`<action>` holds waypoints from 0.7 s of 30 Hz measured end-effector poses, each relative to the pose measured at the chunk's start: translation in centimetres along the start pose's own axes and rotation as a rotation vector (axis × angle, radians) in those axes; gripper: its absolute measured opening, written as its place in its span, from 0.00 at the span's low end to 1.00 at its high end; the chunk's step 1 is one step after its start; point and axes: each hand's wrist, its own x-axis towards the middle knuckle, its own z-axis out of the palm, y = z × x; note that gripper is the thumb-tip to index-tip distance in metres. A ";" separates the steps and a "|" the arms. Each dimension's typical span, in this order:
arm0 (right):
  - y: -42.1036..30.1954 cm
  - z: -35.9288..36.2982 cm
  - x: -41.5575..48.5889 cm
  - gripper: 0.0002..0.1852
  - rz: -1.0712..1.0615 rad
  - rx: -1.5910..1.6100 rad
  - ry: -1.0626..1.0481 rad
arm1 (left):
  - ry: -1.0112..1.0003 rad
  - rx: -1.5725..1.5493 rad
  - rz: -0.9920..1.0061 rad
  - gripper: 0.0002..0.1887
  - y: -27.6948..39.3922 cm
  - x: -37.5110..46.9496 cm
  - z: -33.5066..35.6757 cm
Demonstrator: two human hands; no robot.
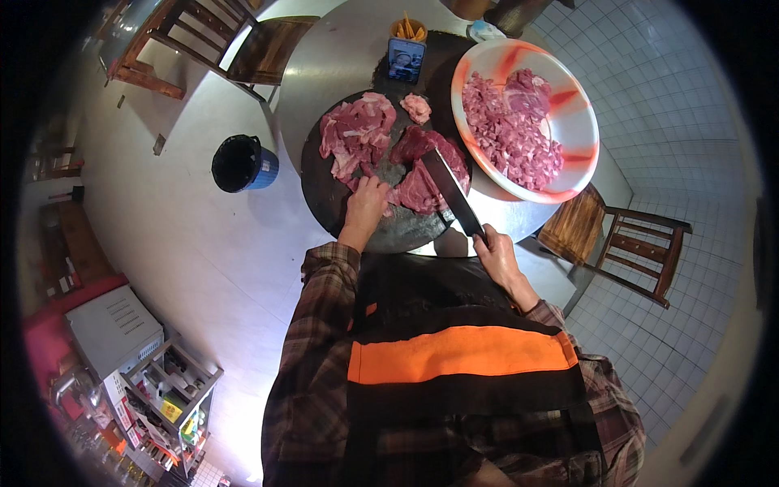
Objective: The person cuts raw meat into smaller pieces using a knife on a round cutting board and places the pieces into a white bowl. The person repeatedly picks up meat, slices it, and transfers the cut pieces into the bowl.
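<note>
My right hand (pixel 496 252) is closed around the handle of a cleaver (pixel 451 192), whose broad blade lies over or against a large piece of raw red meat (pixel 420 189) on a round dark cutting board (pixel 322 195). My left hand (pixel 366 204) rests at the board's near left part, fingertips on a thin strip of meat; whether they grip it is unclear. Beyond that hand lies a pile of raw meat pieces (pixel 358 131). A small pale lump of meat or fat (pixel 416 108) sits near the board's far edge. At the right, a white and orange basin (pixel 569 128) holds diced meat (pixel 511 140) and a larger piece.
The board stands on a round metal table (pixel 310 67). At its far side a phone (pixel 406 61) leans against an orange cup (pixel 417 29) of sticks. A blue bucket (pixel 263 167) with a black liner stands left. Wooden chairs (pixel 639 246) (pixel 268 52) flank the table.
</note>
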 end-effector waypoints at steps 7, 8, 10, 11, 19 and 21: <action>0.4 0.0 0.2 0.10 -0.020 0.023 -0.023 | 0.167 -0.340 -0.106 0.07 -1.3 0.4 1.0; 0.4 0.0 0.3 0.10 -0.034 0.026 -0.028 | 0.171 -0.466 -0.190 0.07 -1.5 0.5 1.1; 0.5 -0.1 0.5 0.10 -0.060 0.031 -0.036 | 0.166 -0.619 -0.352 0.07 -1.9 0.8 0.8; 0.6 -0.2 0.5 0.09 -0.057 0.029 -0.038 | 0.159 -0.645 -0.429 0.07 -2.1 1.1 0.4; 0.6 -0.6 0.3 0.09 -0.075 0.051 -0.015 | 0.390 -0.961 -0.424 0.15 -3.5 5.9 -4.0; 0.6 -0.7 0.3 0.09 -0.055 0.032 -0.032 | 0.532 -0.814 -0.289 0.17 -3.7 6.6 -4.9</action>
